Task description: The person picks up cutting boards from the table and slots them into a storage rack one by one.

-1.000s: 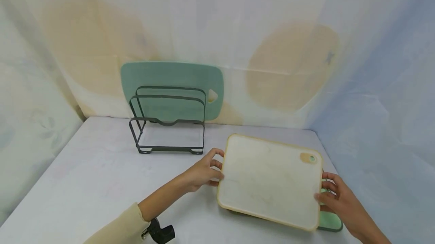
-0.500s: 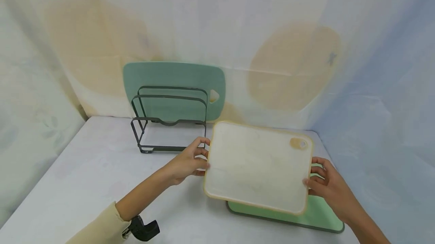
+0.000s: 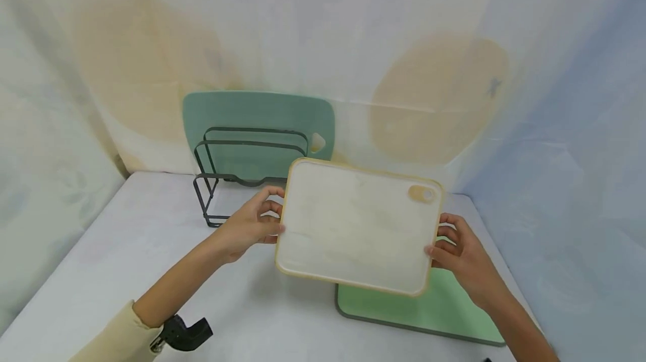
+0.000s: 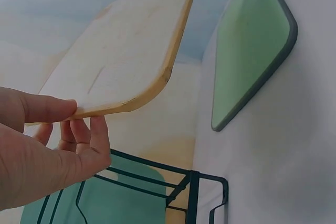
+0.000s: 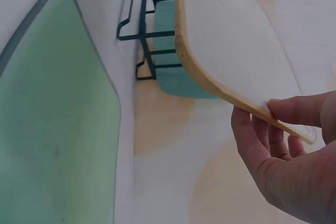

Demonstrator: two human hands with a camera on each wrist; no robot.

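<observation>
A white cutting board with a tan rim [image 3: 355,226] [image 4: 126,61] [image 5: 231,51] is held in the air above the table. My left hand [image 3: 249,224] [image 4: 47,150] grips its left edge, thumb on top and fingers under. My right hand [image 3: 456,253] [image 5: 291,156] grips its right edge the same way. Below it a light green cutting board [image 3: 429,309] [image 4: 249,45] [image 5: 52,129] lies flat on the table. A dark wire rack [image 3: 242,174] [image 4: 173,192] [image 5: 147,24] stands behind my left hand, with a teal cutting board [image 3: 252,110] upright in its back slot.
The white table [image 3: 101,250] is enclosed by draped cloth walls [image 3: 555,126] at the back and both sides. A black wrist mount [image 3: 184,334] shows at my left sleeve. The rack's front slots hold nothing.
Both hands have lifted the white board off the light green board and carried it up and left toward the rack. The green board now lies uncovered on the table.
</observation>
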